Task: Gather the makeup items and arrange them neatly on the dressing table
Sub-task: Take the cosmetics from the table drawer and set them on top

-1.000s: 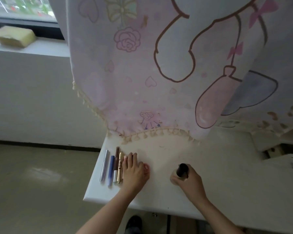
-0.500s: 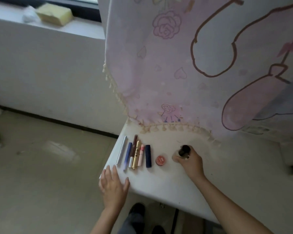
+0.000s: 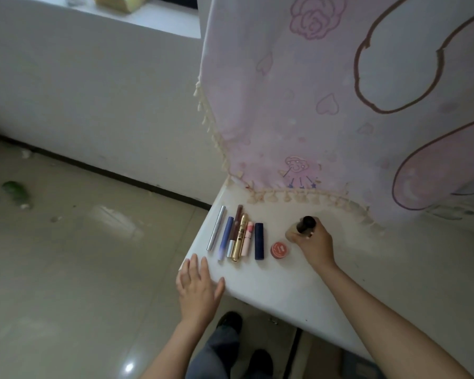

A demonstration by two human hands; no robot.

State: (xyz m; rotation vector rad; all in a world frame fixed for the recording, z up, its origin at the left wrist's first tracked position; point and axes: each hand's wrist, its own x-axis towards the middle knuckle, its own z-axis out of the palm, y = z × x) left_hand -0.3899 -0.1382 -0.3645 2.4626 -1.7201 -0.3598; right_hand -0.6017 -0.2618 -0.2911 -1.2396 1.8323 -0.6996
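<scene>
I see a white surface [image 3: 285, 285] with a row of makeup lying side by side near its left edge: a silver pen [image 3: 216, 228], a blue tube [image 3: 225, 237], a brown tube [image 3: 237, 218], a gold mascara [image 3: 240, 239], a pink tube [image 3: 248, 239] and a navy lipstick [image 3: 259, 241], all pointing away from the person. Just right of the navy lipstick sits a small red pot [image 3: 279, 249]. The right hand [image 3: 315, 244] is curled round an upright bottle [image 3: 306, 224] with a black cap, just beyond the red pot. The left hand [image 3: 199, 289] is flat, fingers straight and spread, at the near left corner; I cannot tell whether it touches the surface. A pink fringed cloth [image 3: 298, 119] hangs behind the row.
</scene>
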